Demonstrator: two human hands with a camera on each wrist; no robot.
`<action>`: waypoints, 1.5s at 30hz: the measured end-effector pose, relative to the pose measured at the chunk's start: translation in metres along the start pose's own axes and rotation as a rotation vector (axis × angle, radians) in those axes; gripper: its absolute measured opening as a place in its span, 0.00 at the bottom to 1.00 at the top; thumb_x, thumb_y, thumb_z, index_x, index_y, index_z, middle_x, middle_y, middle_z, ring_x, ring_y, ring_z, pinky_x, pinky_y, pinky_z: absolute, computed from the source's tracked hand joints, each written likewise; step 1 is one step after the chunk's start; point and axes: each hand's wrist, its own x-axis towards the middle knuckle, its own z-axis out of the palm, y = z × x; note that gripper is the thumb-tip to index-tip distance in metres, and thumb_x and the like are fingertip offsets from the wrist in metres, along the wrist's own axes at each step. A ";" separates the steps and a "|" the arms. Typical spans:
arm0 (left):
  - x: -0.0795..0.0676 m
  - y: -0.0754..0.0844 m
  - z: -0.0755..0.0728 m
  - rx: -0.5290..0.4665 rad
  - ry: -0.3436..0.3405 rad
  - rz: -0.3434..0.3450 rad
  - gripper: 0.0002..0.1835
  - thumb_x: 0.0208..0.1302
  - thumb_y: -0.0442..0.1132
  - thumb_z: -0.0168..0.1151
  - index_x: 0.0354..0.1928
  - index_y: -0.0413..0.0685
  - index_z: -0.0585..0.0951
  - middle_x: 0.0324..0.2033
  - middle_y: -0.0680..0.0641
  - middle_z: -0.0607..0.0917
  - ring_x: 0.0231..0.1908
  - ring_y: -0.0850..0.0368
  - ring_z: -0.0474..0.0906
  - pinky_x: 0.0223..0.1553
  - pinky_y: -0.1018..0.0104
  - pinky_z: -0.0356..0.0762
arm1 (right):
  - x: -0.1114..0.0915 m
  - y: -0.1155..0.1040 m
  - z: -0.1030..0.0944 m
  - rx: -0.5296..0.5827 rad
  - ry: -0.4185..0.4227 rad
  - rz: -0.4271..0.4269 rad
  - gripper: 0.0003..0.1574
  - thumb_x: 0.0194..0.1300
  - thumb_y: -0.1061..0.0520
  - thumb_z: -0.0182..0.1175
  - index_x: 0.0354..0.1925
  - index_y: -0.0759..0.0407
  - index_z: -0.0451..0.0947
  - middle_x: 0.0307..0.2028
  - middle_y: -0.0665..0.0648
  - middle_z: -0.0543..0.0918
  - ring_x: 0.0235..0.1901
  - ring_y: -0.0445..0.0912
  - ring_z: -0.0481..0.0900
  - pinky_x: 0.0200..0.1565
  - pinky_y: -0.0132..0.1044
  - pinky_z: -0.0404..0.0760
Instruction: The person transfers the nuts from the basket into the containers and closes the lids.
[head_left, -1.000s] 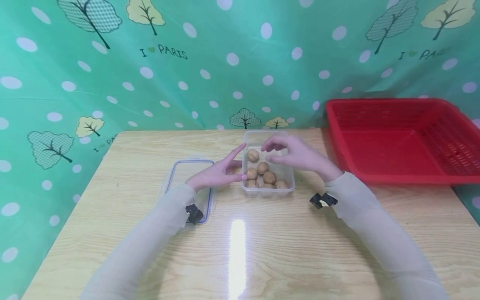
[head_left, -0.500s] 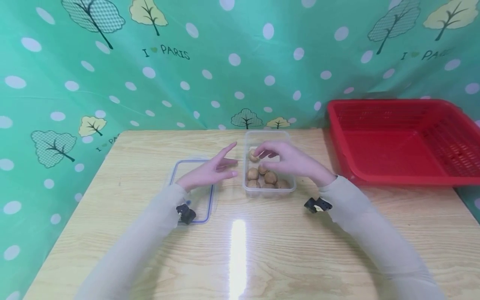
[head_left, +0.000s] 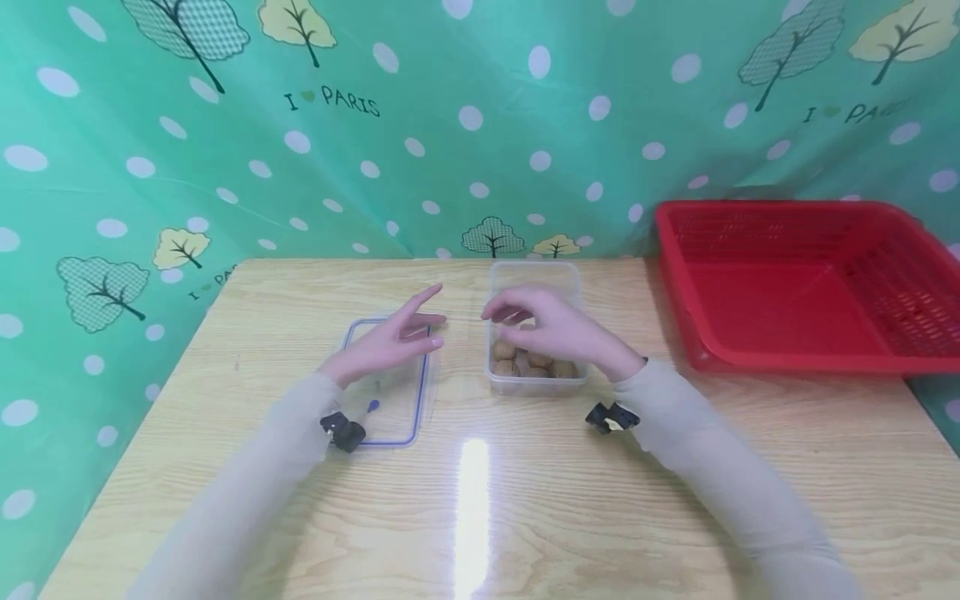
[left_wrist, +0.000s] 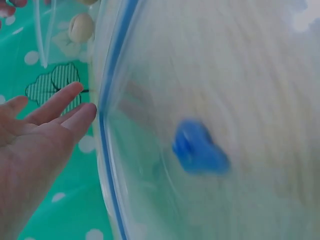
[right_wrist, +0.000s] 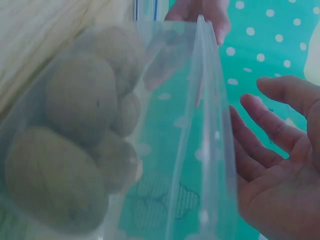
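Observation:
A clear plastic box (head_left: 536, 382) with several walnuts (head_left: 505, 350) stands in the middle of the table in the head view. Over it hovers my right hand (head_left: 551, 327), fingers gently bent and holding nothing; it hides part of the box and some walnuts. In the right wrist view, the walnuts (right_wrist: 82, 95) show through the box wall. To the left lies a clear lid (head_left: 417, 408) with a blue seal around its edge. My left hand (head_left: 386, 342) is above this lid, fingers spread, with nothing in its grasp. A small blue piece (left_wrist: 197, 147) shows on the lid in the left wrist view.
A large red plastic basket (head_left: 750, 361) stands at the right, near the back. Behind the wooden table (head_left: 570, 492) hangs a green curtain (head_left: 420, 125) with white dots and printed trees. A bright light reflection stretches across the table's front middle.
My left hand has drawn away from the box's side, moving left over the lid. My right hand has shifted left across the box. The box and walnuts look unmoved.

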 end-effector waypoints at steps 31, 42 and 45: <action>-0.078 -0.035 -0.054 0.079 0.162 -0.095 0.36 0.73 0.44 0.54 0.76 0.50 0.51 0.68 0.40 0.65 0.68 0.42 0.58 0.64 0.63 0.63 | 0.034 -0.026 0.066 0.202 -0.033 0.096 0.21 0.64 0.68 0.57 0.56 0.69 0.72 0.54 0.60 0.76 0.53 0.55 0.77 0.52 0.32 0.77; -0.109 -0.045 -0.069 0.134 0.281 -0.113 0.31 0.73 0.44 0.53 0.73 0.46 0.58 0.67 0.38 0.66 0.66 0.37 0.60 0.51 0.85 0.65 | 0.041 -0.030 0.097 0.013 -0.034 0.229 0.28 0.63 0.59 0.62 0.61 0.57 0.70 0.58 0.63 0.72 0.55 0.52 0.74 0.52 0.40 0.76; -0.113 -0.048 -0.071 0.172 0.272 -0.149 0.31 0.73 0.46 0.53 0.73 0.45 0.59 0.67 0.38 0.67 0.66 0.38 0.61 0.51 0.85 0.64 | 0.040 -0.031 0.104 -0.031 -0.022 0.286 0.31 0.63 0.56 0.63 0.63 0.53 0.68 0.61 0.62 0.69 0.55 0.50 0.72 0.52 0.40 0.76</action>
